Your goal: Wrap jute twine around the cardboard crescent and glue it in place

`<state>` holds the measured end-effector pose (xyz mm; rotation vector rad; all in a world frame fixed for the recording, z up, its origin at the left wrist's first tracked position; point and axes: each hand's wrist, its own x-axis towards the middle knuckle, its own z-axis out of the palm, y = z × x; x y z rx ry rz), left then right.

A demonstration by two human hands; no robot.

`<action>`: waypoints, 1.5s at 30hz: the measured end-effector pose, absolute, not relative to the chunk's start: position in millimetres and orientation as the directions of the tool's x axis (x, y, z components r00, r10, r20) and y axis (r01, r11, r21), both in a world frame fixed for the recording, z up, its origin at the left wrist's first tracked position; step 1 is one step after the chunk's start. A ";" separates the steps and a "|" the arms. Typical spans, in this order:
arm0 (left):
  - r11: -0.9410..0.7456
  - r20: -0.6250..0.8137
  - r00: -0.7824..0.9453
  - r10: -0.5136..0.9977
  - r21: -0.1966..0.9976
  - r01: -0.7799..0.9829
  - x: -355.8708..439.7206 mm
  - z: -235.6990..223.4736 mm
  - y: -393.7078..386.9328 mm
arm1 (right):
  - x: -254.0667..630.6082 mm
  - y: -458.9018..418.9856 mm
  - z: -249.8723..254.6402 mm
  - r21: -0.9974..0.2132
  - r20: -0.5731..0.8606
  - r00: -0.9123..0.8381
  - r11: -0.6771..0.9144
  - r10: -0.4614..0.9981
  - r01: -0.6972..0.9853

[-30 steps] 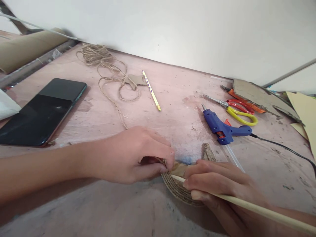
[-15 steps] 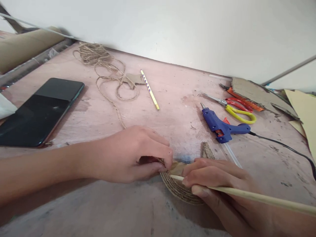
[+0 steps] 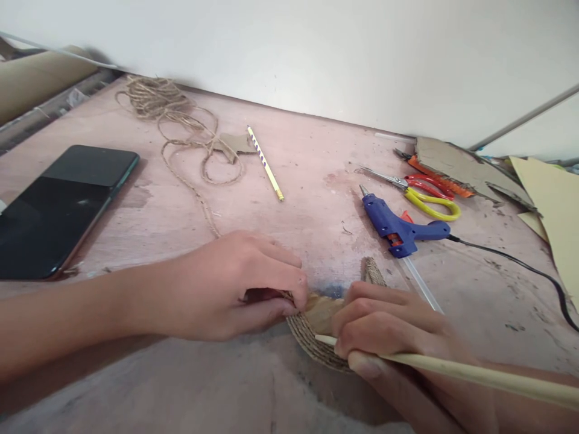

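A curved cardboard piece (image 3: pixel 322 314) covered in rows of jute twine (image 3: pixel 312 343) lies between my hands near the front of the table. My left hand (image 3: pixel 253 286) pinches the twine at the upper left of that curve, thumb and forefinger together. The loose twine runs from beneath this hand back to the bundle. A long pale wooden stick (image 3: pixel 474 371) is gripped in my right hand (image 3: pixel 393 331), its pointed tip resting against the twine rows. Part of the twine-covered piece is hidden under my right hand.
At the back left lies a jute bundle (image 3: pixel 156 96), with a cardboard scrap (image 3: pixel 233 146) and a yellow pencil (image 3: pixel 266 164) beside it. A phone (image 3: pixel 67 205) lies left. Towards the right are a blue glue gun (image 3: pixel 393 226), its cord, scissors (image 3: pixel 429 196) and cardboard pieces (image 3: pixel 470 166).
The stick's tip has slid slightly down along the twine rows with my right hand. My left hand keeps its pinch. The whole view has shifted a little.
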<state>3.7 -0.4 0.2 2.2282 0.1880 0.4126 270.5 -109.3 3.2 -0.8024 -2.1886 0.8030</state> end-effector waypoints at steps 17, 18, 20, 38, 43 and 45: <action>-0.636 0.235 0.934 0.268 0.772 -0.012 5.8 -0.2 0.5 | 269.5 -112.3 11.1 -0.717 0.325 -0.568 0.589 0.756 0.372; -0.634 0.232 0.936 0.266 0.773 -0.011 5.7 -0.5 0.6 | 269.8 -112.2 11.5 -0.721 0.326 -0.563 0.585 0.760 0.372; -0.633 0.230 0.937 0.263 0.774 -0.012 5.4 -1.0 0.9 | 270.8 -112.1 12.4 -0.722 0.323 -0.569 0.586 0.756 0.369; -0.661 0.241 0.928 0.284 0.751 0.007 2.6 -1.7 -2.4 | 273.4 -113.9 -0.2 -0.837 0.414 -0.333 0.497 0.848 0.226; -0.872 0.325 0.882 0.341 0.460 0.167 3.0 -6.7 -11.0 | 296.3 -83.5 12.5 -0.789 0.229 -0.245 0.327 0.942 0.520; -0.920 0.362 0.884 0.295 0.356 0.161 3.3 -8.5 -13.0 | 311.1 -66.3 19.7 -0.665 0.233 -0.231 0.328 0.945 0.671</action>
